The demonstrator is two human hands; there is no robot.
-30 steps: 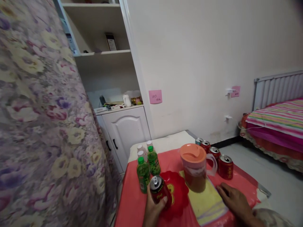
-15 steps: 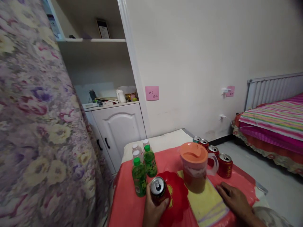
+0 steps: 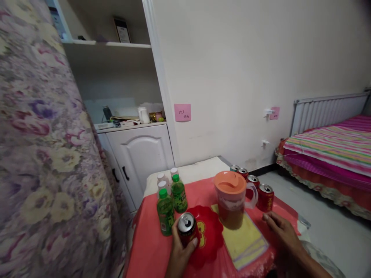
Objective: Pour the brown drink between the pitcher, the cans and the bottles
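Note:
My left hand (image 3: 180, 251) is wrapped round a dark red drink can (image 3: 189, 233) over the left side of a red scalloped plate (image 3: 213, 239). The can is upright, and a dark opening shows in its silver top. My right hand (image 3: 279, 227) holds nothing, its fingers loosely stretched toward the nearest red can (image 3: 265, 199) without gripping it. Between my hands stands a clear pitcher (image 3: 232, 208) with an orange lid and brownish liquid inside, on a yellow cloth (image 3: 246, 247). Two green bottles (image 3: 166, 216) stand just left of the held can.
White-capped bottles (image 3: 162, 181) stand behind the green ones. Several cans line the table's right side, behind the pitcher's handle. A pink cover (image 3: 145, 247) lies over the table. A floral curtain (image 3: 58, 154) hangs at left, and a bed (image 3: 327, 143) stands at right.
The view has shifted slightly, moving everything a little left in the picture. My right hand has lifted a little toward the nearest red can. My left hand still grips its can.

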